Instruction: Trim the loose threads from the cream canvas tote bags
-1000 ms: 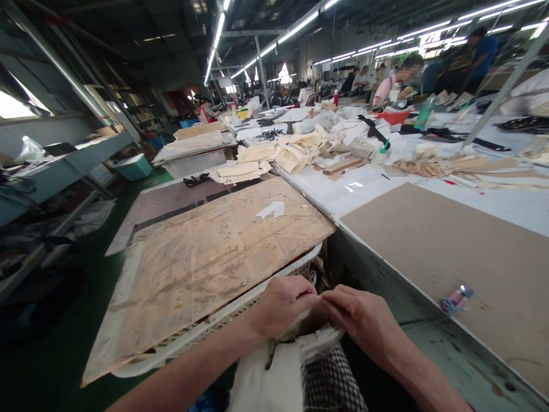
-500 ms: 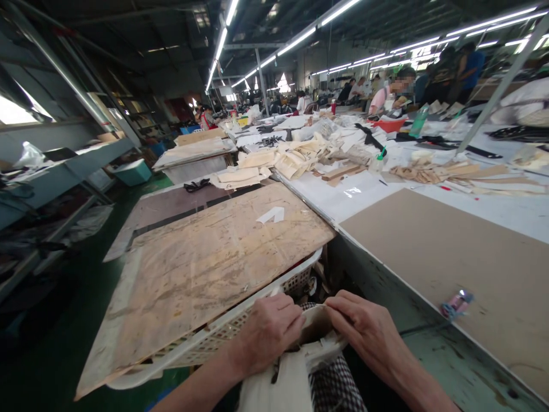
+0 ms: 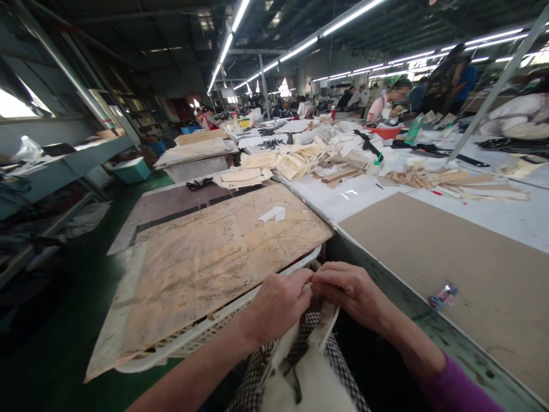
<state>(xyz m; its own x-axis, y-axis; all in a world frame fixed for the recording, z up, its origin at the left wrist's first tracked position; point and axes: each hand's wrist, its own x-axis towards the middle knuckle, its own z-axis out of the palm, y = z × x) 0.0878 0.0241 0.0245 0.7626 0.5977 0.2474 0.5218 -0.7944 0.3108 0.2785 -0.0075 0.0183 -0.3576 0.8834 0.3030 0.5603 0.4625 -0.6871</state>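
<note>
Above my lap, a cream-coloured fabric piece with strap-like parts runs up into both hands. My left hand is closed on its upper edge, fingers pinched. Right beside it, my right hand pinches the same piece, and the fingertips of both hands nearly meet. Below the hands the piece spreads into two strips with a gap between them. A dark slit or strip shows in its lower part. Checked cloth covers my legs under it. The exact kind of the piece cannot be made out.
A worn board lies over a white plastic basket to the left. On the right table are a brown sheet, a small pink-blue object, and piles of cream pieces. A pole rises at right; people work beyond.
My hands have come together and moved up slightly, gripping the fabric piece closer to its upper end. The piece now hangs lower, with its strips apart. The view has shifted a little.
</note>
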